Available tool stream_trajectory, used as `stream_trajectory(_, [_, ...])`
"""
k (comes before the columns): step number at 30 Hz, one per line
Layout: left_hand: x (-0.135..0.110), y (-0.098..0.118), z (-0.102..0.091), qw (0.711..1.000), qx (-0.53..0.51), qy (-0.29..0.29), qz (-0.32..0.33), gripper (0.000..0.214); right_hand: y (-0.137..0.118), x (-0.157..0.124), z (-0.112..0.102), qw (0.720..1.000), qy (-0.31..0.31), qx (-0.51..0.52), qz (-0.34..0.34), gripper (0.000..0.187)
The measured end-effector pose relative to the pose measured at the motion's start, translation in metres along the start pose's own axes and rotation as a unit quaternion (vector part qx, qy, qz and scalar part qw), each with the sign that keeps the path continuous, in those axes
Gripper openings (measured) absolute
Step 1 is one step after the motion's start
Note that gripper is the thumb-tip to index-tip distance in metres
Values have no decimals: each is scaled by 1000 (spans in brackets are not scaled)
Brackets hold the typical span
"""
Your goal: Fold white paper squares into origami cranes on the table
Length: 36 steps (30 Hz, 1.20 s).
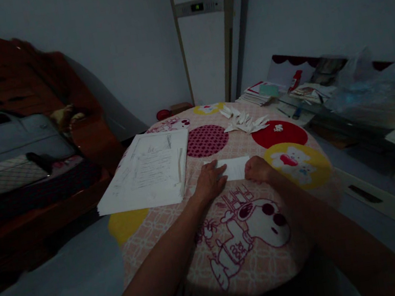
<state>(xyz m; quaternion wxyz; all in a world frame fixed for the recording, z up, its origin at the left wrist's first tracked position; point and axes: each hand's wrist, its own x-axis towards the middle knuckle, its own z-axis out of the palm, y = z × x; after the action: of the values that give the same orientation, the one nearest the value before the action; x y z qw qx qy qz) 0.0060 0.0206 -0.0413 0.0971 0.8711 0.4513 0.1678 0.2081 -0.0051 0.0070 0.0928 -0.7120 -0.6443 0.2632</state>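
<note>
A small folded white paper (235, 168) lies crosswise on the cloth-covered table in front of me. My left hand (210, 180) rests flat at its left end with the fingers spread. At the right end of the paper, my right hand (258, 169) is closed, its curled fingers against the edge; the fingertips are hidden. To the left is a thick stack of large printed sheets (145, 173), with smaller papers on top. Several twisted, folded white paper pieces (243, 120) lie in a loose pile beyond my hands. A small crumpled white bit (278, 128) sits on a red circle of the cloth.
The patterned tablecloth (253, 273) covers a rounded table. On the right, a glass-topped stand (297, 108) carries papers, a red object (296, 80) and clear plastic bags (366, 88). A wooden bench (96, 143) with a light handbag (21, 137) stands at left.
</note>
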Motion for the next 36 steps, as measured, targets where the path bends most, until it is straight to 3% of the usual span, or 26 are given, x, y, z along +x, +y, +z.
stream_trajectory(3, [1,-3,4,1000,-7,11,0,46,18,-4,-11,998,4,21,63,20])
stream_trajectory(6, [1,-4,4,1000,-17,14,0,47,28,-8,-24,996,27,27,77,27])
stream_trajectory(9, [1,-2,2,1000,-28,11,-7,48,22,-8,-25,996,56,47,48,22])
stream_trajectory(13, [0,3,2,998,-39,22,-35,50,-2,-4,-6,993,69,92,-38,3])
stream_trajectory(19, [0,0,4,996,-70,32,-54,51,-5,3,13,993,68,12,-91,7])
stream_trajectory(25, [-5,-23,-9,992,-108,24,-62,52,1,5,14,994,66,13,-88,6])
stream_trajectory(31, [-8,-53,-10,983,-175,20,-45,74,1,3,13,993,72,35,-92,6])
stream_trajectory(36, [-9,-59,-7,964,-247,86,-53,65,6,1,14,987,63,114,-93,7])
